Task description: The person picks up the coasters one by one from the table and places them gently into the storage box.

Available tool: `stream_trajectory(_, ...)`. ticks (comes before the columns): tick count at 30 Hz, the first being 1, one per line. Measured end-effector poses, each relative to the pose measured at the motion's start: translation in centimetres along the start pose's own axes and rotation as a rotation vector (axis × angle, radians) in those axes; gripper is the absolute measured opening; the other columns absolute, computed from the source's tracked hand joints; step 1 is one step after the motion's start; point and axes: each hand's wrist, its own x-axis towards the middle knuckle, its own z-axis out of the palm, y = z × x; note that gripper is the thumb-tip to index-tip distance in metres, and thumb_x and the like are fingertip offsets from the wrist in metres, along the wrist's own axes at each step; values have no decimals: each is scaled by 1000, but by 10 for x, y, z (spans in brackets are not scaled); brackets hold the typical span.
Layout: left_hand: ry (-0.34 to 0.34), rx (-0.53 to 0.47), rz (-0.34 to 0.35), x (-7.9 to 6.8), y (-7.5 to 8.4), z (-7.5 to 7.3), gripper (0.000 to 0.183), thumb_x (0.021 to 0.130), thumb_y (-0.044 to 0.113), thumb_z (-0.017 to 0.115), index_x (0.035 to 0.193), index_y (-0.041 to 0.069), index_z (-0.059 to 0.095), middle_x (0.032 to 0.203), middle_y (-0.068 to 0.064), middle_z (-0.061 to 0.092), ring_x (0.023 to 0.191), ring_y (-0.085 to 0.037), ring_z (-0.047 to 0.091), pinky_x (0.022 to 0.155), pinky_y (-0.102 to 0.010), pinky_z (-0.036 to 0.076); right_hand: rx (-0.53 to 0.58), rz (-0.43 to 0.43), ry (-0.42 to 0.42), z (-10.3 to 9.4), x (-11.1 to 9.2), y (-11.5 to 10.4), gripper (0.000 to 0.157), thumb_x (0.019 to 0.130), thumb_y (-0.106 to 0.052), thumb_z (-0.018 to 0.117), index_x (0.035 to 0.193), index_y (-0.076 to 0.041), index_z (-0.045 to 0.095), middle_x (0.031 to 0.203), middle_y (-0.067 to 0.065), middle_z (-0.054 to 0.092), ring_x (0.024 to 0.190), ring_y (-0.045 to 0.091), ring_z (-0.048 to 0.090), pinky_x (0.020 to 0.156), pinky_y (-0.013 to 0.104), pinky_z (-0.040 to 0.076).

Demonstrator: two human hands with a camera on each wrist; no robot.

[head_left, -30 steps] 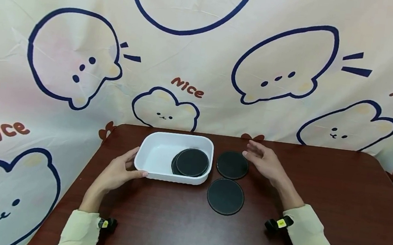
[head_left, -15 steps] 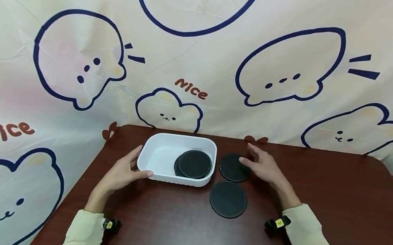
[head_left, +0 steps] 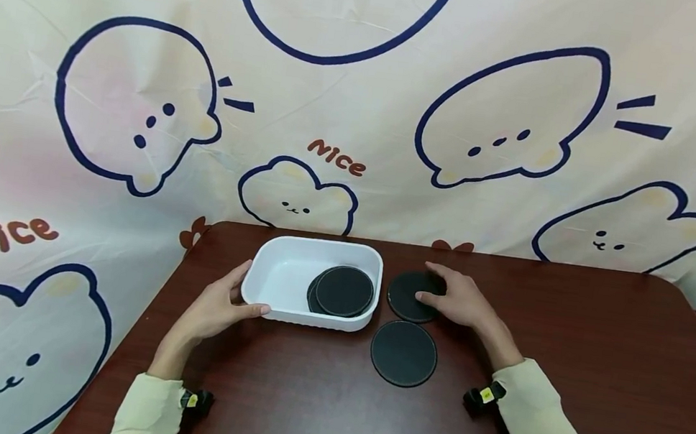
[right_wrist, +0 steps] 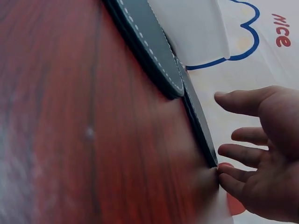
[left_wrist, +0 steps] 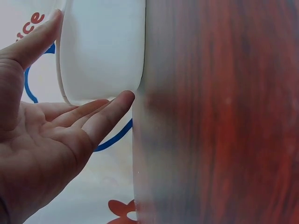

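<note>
My left hand (head_left: 213, 309) holds the near left corner of a white plastic container (head_left: 278, 277), thumb at its front rim and fingers along the left end. In the left wrist view the fingers (left_wrist: 105, 119) touch the container's end wall. Overlapping black round coasters (head_left: 344, 291) lie inside it at the right. My right hand (head_left: 458, 299) is over the right side of a black coaster (head_left: 405, 298) on the table. The right wrist view has fingertips at that coaster's edge (right_wrist: 201, 123), the thumb raised apart from it. Nearer the body lies another stitched black coaster (head_left: 404, 354).
The brown wooden table (head_left: 312, 401) runs back to a cream cloth backdrop (head_left: 388, 106) with cartoon outlines. A small black device with a yellow label (head_left: 483, 399) sits at the right wrist, and a similar device (head_left: 197, 402) at the left.
My right hand has moved left and slightly down, from beside the far coaster to over it. The left hand keeps its hold on the container; the coasters lie as before.
</note>
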Motion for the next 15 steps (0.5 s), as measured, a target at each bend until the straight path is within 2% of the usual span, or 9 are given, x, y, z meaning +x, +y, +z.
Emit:
stream_trajectory(4,-2,12,-3,1,-1,0,107,91,36,88,171,7,23,167,-28,42,143,-48,57,111,-55,52,-44,-36,-17,4,-1,-2,73,100,-26,76,161,2,45,164,28,47,151,49,45,120,67,42)
stream_trajectory(8,-2,16,-5,1,-1,0,108,91,37,88,171,6,23,168,-28,41,143,-48,57,111,-55,52,-88,-36,-24,5,-1,-5,74,98,-22,79,159,2,46,163,28,47,152,51,42,121,67,40)
stream_trajectory(12,0,17,-3,1,-1,0,107,91,36,88,171,6,23,167,-28,42,142,-48,58,111,-55,52,-85,-30,-13,6,-1,-7,74,95,-18,83,158,0,50,161,27,50,148,50,46,118,65,44)
stream_trajectory(15,3,14,-2,1,-1,1,107,91,36,88,171,7,24,167,-28,43,142,-48,59,110,-55,53,-52,-38,29,7,-1,-7,73,92,-13,86,156,-1,52,158,26,53,145,48,51,115,64,47)
